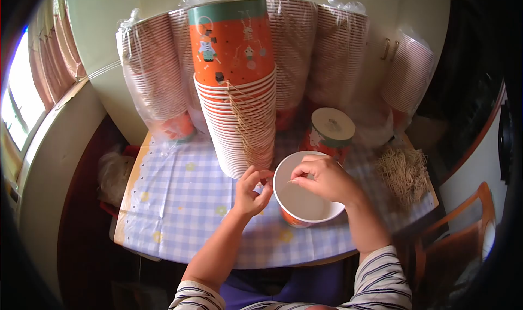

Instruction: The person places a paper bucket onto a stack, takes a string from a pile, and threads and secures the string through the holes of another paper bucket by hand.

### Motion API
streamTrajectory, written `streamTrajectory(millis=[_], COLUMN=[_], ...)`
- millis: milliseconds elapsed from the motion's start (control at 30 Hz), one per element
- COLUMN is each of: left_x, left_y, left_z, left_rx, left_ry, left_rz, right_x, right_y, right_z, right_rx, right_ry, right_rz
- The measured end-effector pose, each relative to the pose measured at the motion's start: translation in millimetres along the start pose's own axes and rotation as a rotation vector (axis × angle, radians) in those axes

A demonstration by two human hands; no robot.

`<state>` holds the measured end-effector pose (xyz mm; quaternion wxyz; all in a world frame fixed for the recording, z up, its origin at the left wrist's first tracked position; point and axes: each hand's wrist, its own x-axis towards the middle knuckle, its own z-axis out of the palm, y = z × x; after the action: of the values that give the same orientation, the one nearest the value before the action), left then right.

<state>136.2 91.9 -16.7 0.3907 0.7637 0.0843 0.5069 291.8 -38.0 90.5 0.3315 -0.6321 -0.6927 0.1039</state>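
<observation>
A white-lined paper bucket (310, 204) with an orange outside stands open end up in front of me, tilted a little. My right hand (324, 176) reaches over its mouth, thumb and forefinger pinching the end of a thin pale cord (291, 181) inside the near-left wall. At the outside of the left rim is my left hand (254, 190), fingers curled and thumb close to the forefinger; whatever lies between them is too small to make out. Just beyond stands an upside-down bucket (333, 126) with a pale base.
A tall stack of nested buckets (234, 119), with cord handles (248, 119) hanging down it, rises behind my left hand. Plastic-wrapped stacks (152, 65) line the back. A heap of loose cords (404, 174) lies on the checked tablecloth (180, 201) at right, near a wooden chair (457, 217).
</observation>
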Motion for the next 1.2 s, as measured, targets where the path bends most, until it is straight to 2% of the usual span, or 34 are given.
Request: streamTrajectory(millis=[233,333,1200], left_x=[2,1,3], left_y=[0,0,-2], left_z=[0,-1,-4], left_rx=[-0.012,0.005,0.035], left_ry=[-0.014,-0.016,-0.034], left_rz=[-0.033,-0.043,0.007], right_x=[13,16,20], right_y=[8,11,11], right_z=[15,18,30], right_rx=[0.021,0.027,0.034], right_ry=[-0.082,-0.026,0.003], right_rz=[0.082,0.068,0.141])
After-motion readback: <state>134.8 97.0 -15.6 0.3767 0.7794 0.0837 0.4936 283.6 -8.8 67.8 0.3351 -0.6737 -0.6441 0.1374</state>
